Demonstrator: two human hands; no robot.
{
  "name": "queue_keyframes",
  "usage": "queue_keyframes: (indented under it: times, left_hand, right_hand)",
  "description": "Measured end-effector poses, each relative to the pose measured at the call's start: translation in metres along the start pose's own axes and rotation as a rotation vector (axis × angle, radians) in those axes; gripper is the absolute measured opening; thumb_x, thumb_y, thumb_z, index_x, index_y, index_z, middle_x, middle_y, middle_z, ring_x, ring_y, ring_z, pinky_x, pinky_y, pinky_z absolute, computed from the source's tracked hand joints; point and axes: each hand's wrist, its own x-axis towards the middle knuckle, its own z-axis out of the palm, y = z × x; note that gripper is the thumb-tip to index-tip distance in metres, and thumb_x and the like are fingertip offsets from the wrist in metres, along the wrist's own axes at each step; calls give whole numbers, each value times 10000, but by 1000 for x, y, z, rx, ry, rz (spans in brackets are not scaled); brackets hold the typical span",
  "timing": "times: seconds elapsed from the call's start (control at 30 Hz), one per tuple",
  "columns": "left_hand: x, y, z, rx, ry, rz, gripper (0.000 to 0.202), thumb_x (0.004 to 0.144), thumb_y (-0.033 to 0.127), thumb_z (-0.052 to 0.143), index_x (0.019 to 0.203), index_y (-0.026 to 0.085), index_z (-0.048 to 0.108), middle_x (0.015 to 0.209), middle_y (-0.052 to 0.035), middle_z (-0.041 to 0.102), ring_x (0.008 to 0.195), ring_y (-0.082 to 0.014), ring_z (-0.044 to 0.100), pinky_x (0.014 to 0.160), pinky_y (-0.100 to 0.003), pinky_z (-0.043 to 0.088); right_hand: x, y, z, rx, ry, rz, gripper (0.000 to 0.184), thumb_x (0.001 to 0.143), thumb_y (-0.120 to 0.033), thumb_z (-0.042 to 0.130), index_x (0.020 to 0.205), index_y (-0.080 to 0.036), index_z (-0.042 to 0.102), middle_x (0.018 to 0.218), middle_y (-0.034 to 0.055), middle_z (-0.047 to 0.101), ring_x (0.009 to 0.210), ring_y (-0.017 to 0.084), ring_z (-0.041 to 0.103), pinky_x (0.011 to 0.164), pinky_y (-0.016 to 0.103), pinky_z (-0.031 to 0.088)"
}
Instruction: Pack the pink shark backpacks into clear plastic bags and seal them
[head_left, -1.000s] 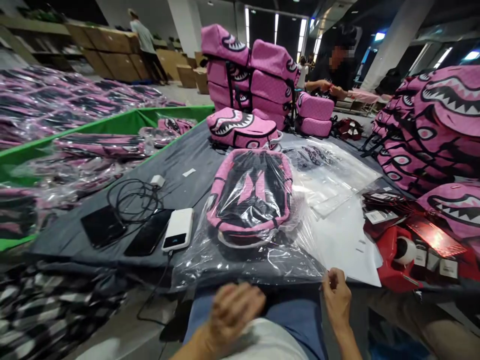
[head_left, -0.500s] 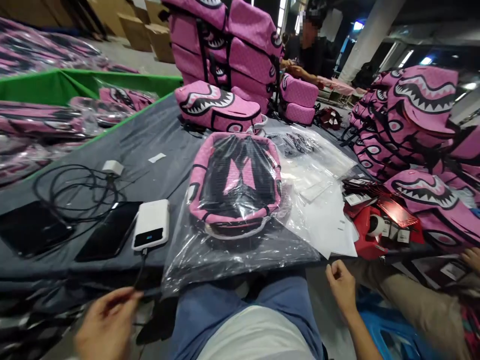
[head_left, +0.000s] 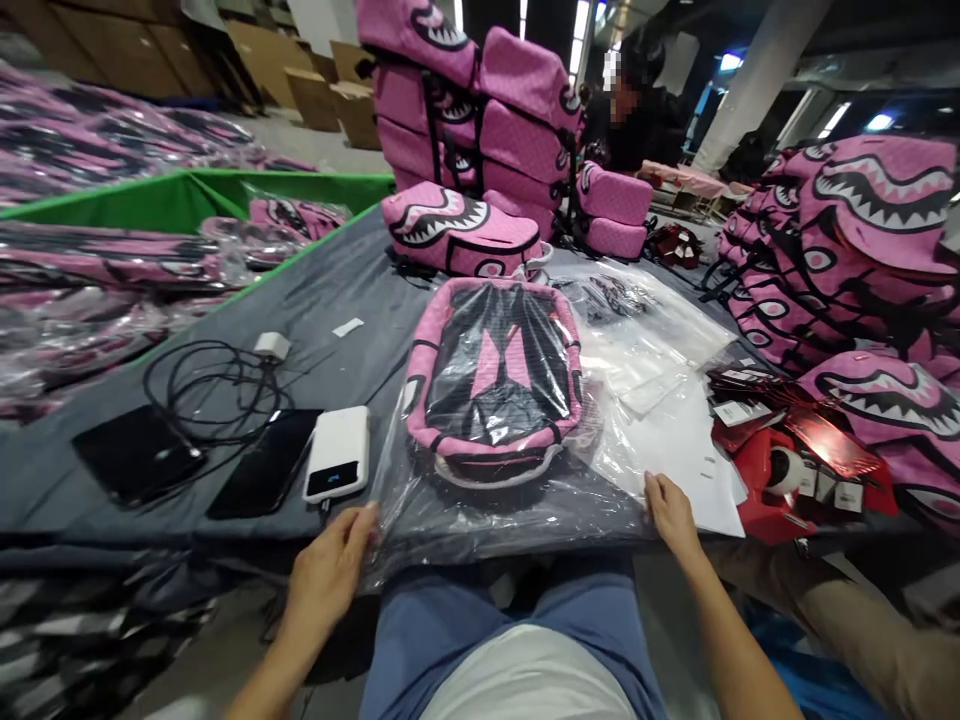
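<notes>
A pink and black backpack (head_left: 495, 375) lies flat inside a clear plastic bag (head_left: 480, 525) on the grey table (head_left: 352, 280) in front of me. My left hand (head_left: 330, 570) grips the bag's near left corner, fingers curled on the plastic. My right hand (head_left: 670, 515) holds the bag's near right corner, fingers closed on its edge. My lap in blue cloth sits just below the table edge.
A white power bank (head_left: 337, 453), two dark phones (head_left: 262, 462) and coiled cables (head_left: 214, 385) lie left of the bag. Red tape dispenser (head_left: 776, 480) and tags sit right. Stacked pink shark-face backpacks (head_left: 480, 120) stand behind and at right. Another person (head_left: 637, 105) works at the far end.
My left hand rose from below the table at the left and took the bag's near left corner. My right hand moved up onto the bag's right corner. The view shifted slightly.
</notes>
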Motion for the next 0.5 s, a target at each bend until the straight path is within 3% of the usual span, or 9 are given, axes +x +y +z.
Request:
queue_keyframes:
  times: [0.13, 0.23, 0.3, 0.33, 0.4, 0.5]
  left_hand:
    - [-3, -2, -4, -187, 32, -41, 607, 635, 804, 545, 685, 212, 670, 528, 1, 605, 532, -188, 565, 528, -282, 419]
    - [-2, -14, -9, -377, -64, -130, 712, 523, 847, 677, 764, 177, 697, 628, -23, 680, 583, -195, 604, 539, -279, 469]
    - [-2, -29, -15, -426, -152, -140, 762, 559, 841, 692, 911, 166, 713, 682, -37, 713, 610, -217, 648, 571, -304, 526]
    - [-2, -37, -19, -393, -162, -98, 760, 629, 823, 666, 1013, 170, 707, 702, -38, 724, 625, -229, 671, 596, -321, 553]
    - [-1, -56, -28, -205, -99, 122, 680, 787, 728, 597, 1206, 197, 663, 825, -53, 763, 734, -256, 724, 702, -365, 599]
    - [1, -79, -35, 198, 13, 692, 428, 951, 484, 483, 1280, 277, 662, 1180, -73, 758, 1082, -289, 715, 984, -433, 550]
  right_hand:
    - [1, 8, -4, 180, -39, 15, 641, 741, -880, 514, 671, -243, 498, 457, -63, 445, 379, 128, 414, 406, 264, 328]
    - [5, 16, -8, 284, -125, 84, 630, 733, -861, 567, 694, -234, 516, 422, -85, 388, 346, 107, 351, 356, 242, 279]
    - [4, 26, -13, 309, -167, 103, 604, 783, -829, 548, 753, -226, 552, 427, -79, 412, 331, 115, 361, 327, 242, 282]
    - [1, 33, -16, 295, -129, 65, 577, 823, -791, 540, 821, -216, 586, 457, -65, 461, 344, 127, 403, 324, 247, 315]
    - [-5, 48, -22, 187, 48, -136, 493, 895, -666, 565, 1027, -197, 638, 637, 5, 628, 471, 166, 567, 396, 276, 465]
    - [-16, 64, -29, -121, 256, -613, 318, 932, -418, 653, 1199, -247, 673, 1020, 99, 722, 837, 219, 719, 701, 351, 630]
